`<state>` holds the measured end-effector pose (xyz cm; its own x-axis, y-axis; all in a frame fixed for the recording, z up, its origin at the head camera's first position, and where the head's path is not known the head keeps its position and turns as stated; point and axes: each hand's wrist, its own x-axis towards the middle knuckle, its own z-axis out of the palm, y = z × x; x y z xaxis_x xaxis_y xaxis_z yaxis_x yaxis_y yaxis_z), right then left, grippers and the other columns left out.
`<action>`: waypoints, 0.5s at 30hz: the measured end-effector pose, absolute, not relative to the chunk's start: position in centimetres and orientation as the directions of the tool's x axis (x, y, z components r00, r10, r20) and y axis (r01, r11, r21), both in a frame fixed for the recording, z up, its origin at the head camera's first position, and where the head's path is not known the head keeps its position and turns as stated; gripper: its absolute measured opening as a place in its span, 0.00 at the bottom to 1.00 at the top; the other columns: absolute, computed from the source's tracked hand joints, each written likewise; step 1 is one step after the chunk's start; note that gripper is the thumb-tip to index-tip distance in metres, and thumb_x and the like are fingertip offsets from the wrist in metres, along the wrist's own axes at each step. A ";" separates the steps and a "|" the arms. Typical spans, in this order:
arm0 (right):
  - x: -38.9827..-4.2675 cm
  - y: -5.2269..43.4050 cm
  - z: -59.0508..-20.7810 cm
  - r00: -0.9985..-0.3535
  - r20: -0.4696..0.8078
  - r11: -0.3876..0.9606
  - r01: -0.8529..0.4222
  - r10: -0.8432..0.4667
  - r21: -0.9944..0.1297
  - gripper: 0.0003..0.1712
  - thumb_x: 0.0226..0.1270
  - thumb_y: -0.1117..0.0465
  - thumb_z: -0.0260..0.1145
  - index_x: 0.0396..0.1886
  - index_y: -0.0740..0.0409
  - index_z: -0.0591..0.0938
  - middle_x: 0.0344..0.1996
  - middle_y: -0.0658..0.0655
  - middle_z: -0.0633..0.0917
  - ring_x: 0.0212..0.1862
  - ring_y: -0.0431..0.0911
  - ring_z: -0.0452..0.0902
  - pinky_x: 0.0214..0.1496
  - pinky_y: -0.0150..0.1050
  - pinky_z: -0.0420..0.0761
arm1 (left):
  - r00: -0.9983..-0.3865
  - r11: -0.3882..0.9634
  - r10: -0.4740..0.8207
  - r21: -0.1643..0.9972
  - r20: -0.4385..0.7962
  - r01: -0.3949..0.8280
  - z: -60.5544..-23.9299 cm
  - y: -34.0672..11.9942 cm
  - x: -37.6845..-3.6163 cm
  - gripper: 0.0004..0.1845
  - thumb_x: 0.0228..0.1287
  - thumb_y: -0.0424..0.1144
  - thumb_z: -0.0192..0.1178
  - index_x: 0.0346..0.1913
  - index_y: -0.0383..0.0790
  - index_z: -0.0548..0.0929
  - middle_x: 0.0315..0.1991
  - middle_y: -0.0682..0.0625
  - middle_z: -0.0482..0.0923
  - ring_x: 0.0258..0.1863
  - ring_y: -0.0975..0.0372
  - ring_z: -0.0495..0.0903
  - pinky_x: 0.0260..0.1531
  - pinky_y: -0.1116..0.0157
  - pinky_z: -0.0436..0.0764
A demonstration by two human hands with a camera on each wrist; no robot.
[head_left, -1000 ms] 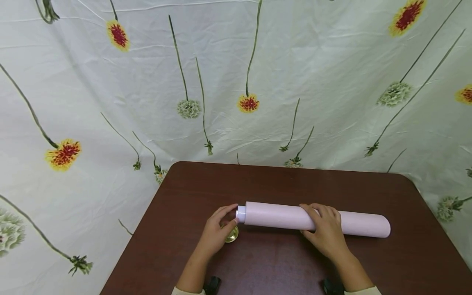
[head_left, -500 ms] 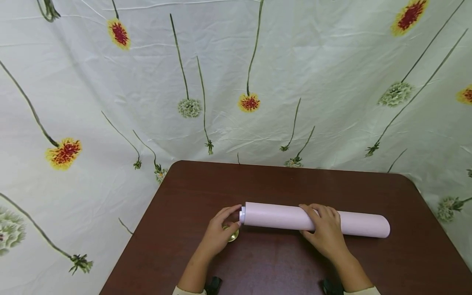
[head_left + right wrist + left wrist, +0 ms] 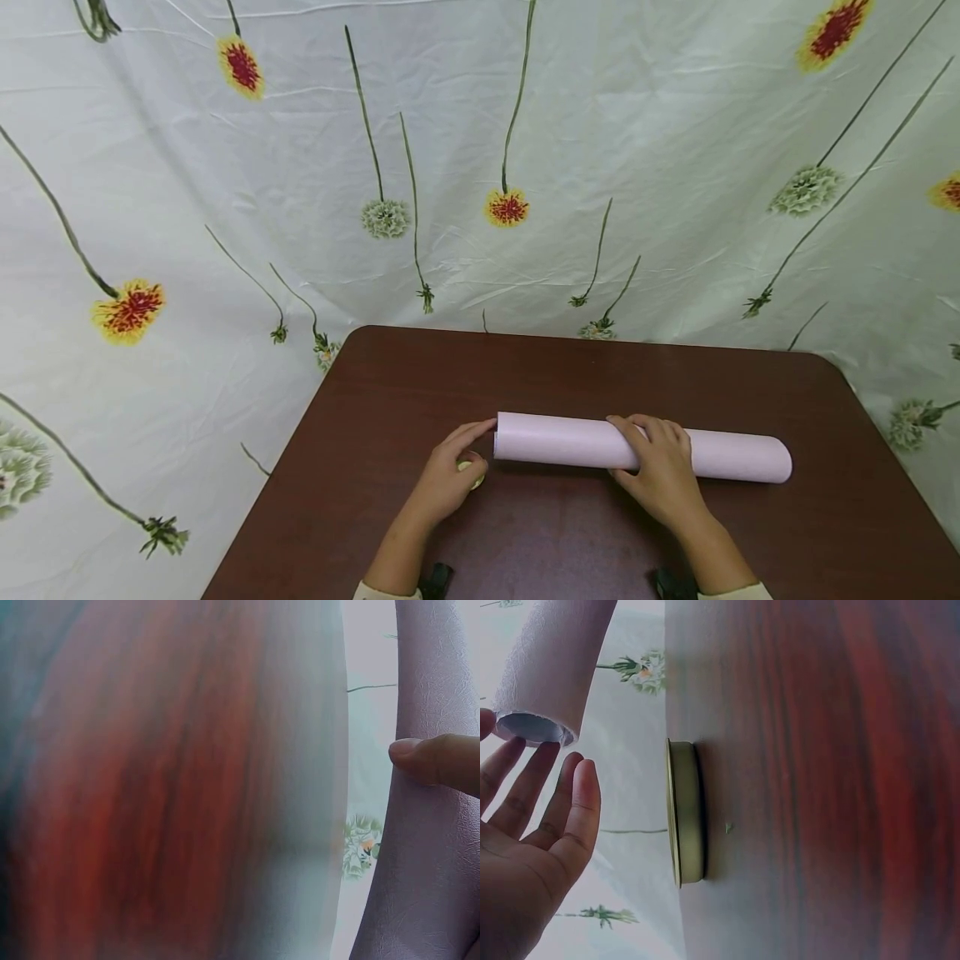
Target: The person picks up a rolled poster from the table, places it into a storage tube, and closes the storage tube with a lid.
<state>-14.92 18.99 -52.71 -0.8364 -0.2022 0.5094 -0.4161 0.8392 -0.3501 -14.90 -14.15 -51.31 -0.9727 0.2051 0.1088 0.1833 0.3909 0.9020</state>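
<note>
A long pale pink cylindrical tube (image 3: 558, 440) lies sideways over the table, its open end at the left and its rounded end at the right. My right hand (image 3: 663, 471) grips it round the middle from above, and the thumb (image 3: 435, 759) presses on its side in the right wrist view. At the open end is my left hand (image 3: 444, 477), with fingertips right at the rim. The left wrist view looks into that hollow end (image 3: 532, 727), which has a pale inside wall. Beneath the left hand, a round gold lid (image 3: 688, 814) lies on the table, mostly hidden in the head view.
The dark red-brown wooden table (image 3: 570, 375) has rounded back corners. A white cloth (image 3: 300, 167) printed with flowers hangs behind it and along the left side. Black wrist straps show near both sleeves.
The white inner piece has slid rightward into the pink tube and no longer sticks out. My left hand has followed it slightly right to the rim. The right hand keeps its grip.
</note>
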 end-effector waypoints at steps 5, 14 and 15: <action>-14.9 18.9 -52.7 -0.836 0.510 0.838 -0.418 -0.204 -0.351 0.50 0.30 0.62 0.88 0.62 0.45 0.80 0.50 0.58 0.81 0.54 0.57 0.76 0.65 0.62 0.59 | -0.970 0.388 0.223 0.903 0.102 0.184 -51.3 -14.0 -14.8 0.34 0.59 0.25 0.55 0.69 0.51 0.77 0.64 0.54 0.77 0.49 0.49 0.81 0.47 0.66 0.81; -14.9 18.8 -52.6 -0.835 0.510 0.837 -0.420 -0.206 -0.350 0.50 0.30 0.62 0.88 0.62 0.45 0.80 0.50 0.58 0.81 0.54 0.57 0.76 0.65 0.61 0.59 | -0.969 0.415 0.235 0.894 0.078 0.172 -51.4 -13.9 -14.7 0.32 0.59 0.27 0.55 0.69 0.42 0.76 0.67 0.51 0.75 0.54 0.51 0.81 0.51 0.65 0.81; -14.9 18.8 -52.6 -0.835 0.511 0.837 -0.421 -0.207 -0.349 0.50 0.30 0.62 0.88 0.62 0.45 0.80 0.50 0.58 0.81 0.54 0.57 0.76 0.65 0.62 0.59 | -0.969 0.415 0.236 0.895 0.071 0.167 -51.4 -13.8 -14.7 0.32 0.59 0.27 0.55 0.70 0.41 0.76 0.67 0.50 0.75 0.54 0.51 0.81 0.51 0.65 0.81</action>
<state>-14.85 18.84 -52.64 -0.8345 -0.2070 0.5106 -0.4211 0.8372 -0.3489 -14.68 -13.83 -51.36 -0.9691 0.2362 0.0710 0.1666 0.4148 0.8945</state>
